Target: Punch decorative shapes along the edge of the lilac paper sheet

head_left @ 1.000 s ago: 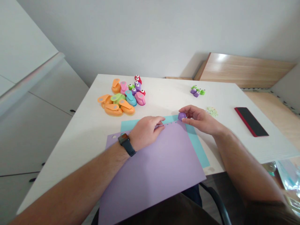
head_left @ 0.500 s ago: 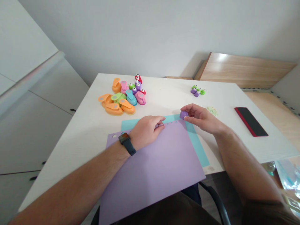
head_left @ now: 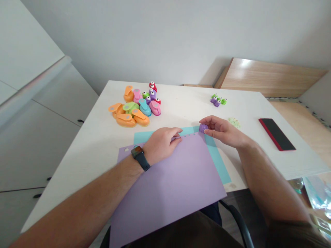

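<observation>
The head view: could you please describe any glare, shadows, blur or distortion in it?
In the head view, glare spots the wooden panel; a soft shadow falls on the wall beside it; the purple sheet darkens toward its left; the dark sleeve looks blurred; the edges appear stretched.

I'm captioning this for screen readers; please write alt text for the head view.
The left hand pinches the far edge of a purple sheet while the right hand holds a small purple punch at the sheet's far right corner. A blue sheet shows beneath on a white table, with colorful punches beyond to the left.
</observation>
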Tool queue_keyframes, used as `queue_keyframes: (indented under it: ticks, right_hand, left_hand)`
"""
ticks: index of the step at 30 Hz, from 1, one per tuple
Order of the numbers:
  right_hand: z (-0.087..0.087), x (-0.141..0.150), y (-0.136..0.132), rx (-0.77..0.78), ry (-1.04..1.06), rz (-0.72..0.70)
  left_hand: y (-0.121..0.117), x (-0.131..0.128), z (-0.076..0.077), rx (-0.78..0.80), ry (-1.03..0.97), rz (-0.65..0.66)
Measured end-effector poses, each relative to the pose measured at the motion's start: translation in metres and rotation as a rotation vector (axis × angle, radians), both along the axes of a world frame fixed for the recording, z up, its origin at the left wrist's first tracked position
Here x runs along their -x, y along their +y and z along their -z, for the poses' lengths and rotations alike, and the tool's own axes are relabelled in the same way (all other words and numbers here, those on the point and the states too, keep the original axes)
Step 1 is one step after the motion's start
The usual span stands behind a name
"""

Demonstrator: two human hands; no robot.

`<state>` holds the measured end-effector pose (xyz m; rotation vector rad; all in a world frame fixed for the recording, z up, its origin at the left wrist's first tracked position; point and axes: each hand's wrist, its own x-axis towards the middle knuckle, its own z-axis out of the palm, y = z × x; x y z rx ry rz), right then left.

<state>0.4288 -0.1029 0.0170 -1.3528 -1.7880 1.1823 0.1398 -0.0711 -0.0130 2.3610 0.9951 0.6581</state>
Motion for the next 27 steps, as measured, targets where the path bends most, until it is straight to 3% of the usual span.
queue_keyframes:
  ticks: [27]
  right_hand:
    - [-0.003, 0.012, -0.001, -0.093, -0.272, -0.127]
  left_hand:
    - [-0.001, -0.001, 0.0, -0.012, -0.03, 0.009]
